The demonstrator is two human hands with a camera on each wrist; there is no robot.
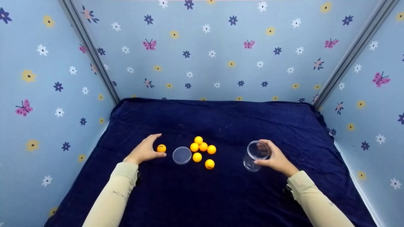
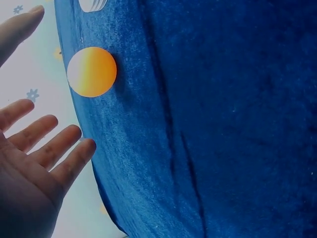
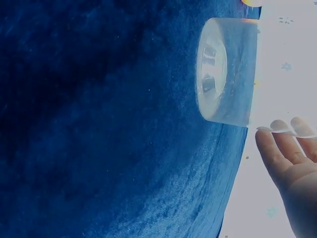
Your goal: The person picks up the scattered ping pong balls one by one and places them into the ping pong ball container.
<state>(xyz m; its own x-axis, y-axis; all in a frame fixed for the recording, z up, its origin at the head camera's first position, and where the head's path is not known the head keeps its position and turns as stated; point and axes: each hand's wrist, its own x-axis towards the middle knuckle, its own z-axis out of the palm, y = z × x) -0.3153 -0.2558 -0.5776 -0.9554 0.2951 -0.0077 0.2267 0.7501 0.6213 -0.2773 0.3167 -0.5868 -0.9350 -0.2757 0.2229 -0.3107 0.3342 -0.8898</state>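
Note:
In the head view my left hand spreads thumb and fingers on either side of an orange ping-pong ball. The left wrist view shows that ball on the cloth, with a gap between it and my fingers. My right hand holds a clear plastic jar near its rim, thumb in front and fingers behind. The jar's mouth faces up and no lid covers it. In the right wrist view the jar's base is by the cloth; the thumb is out of sight.
Right of the left hand a round clear lid lies flat. Several more orange ping-pong balls sit loosely grouped between the lid and the jar. Dark blue cloth covers the table, with patterned walls at the back and sides.

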